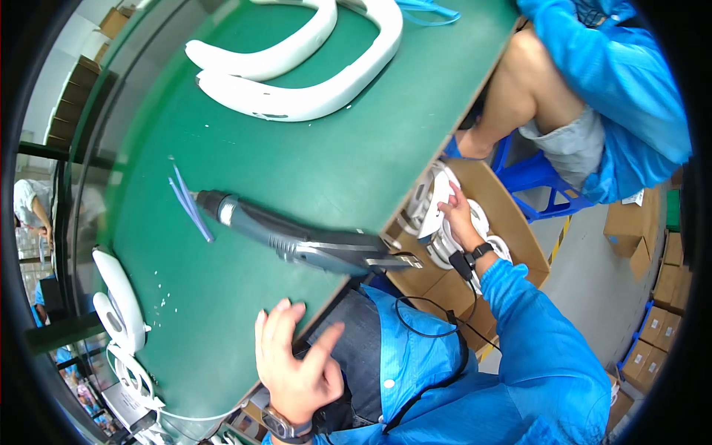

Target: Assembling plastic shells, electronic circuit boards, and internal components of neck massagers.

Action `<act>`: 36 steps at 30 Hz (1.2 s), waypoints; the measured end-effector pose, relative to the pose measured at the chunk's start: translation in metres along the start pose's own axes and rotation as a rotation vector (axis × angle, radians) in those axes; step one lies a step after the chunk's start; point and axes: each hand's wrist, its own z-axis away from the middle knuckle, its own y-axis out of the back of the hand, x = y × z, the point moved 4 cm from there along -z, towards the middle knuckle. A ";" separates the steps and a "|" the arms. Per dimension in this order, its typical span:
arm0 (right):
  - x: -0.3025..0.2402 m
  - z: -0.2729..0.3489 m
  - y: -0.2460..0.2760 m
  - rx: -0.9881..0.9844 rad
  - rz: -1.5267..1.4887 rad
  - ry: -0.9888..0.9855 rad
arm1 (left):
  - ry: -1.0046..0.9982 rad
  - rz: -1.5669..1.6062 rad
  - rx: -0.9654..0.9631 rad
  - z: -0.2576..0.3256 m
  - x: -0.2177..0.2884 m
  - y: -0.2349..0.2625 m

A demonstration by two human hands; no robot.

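Note:
My left hand [297,363] hovers at the near edge of the green table [245,297], fingers spread and holding nothing. To the right, my right hand [461,216] reaches down into a cardboard box [512,204] beside the table. Its fingers close on a white curved device [436,211] there, among several similar white pieces. On the table between my hands lies a dark grey cordless electric screwdriver [297,241], its tip pointing left and its base over the edge. A black cable [426,335] loops near my right wrist.
Two white U-shaped devices [297,104] lie at the far side. Thin blue strips [189,204] rest by the screwdriver tip. More white parts with a cord [122,304] sit at the left. A person in blue [615,89] sits on a blue stool [545,182] at right.

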 end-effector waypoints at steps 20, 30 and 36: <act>-0.217 0.366 -0.074 -0.604 -0.562 0.090 | -0.028 0.610 0.279 0.095 0.094 0.000; -0.179 0.418 -0.122 -0.811 -0.486 0.112 | 0.013 0.430 0.391 0.171 0.072 0.048; -0.211 0.416 -0.114 -1.215 0.452 0.205 | 0.134 0.326 0.287 0.212 0.037 0.100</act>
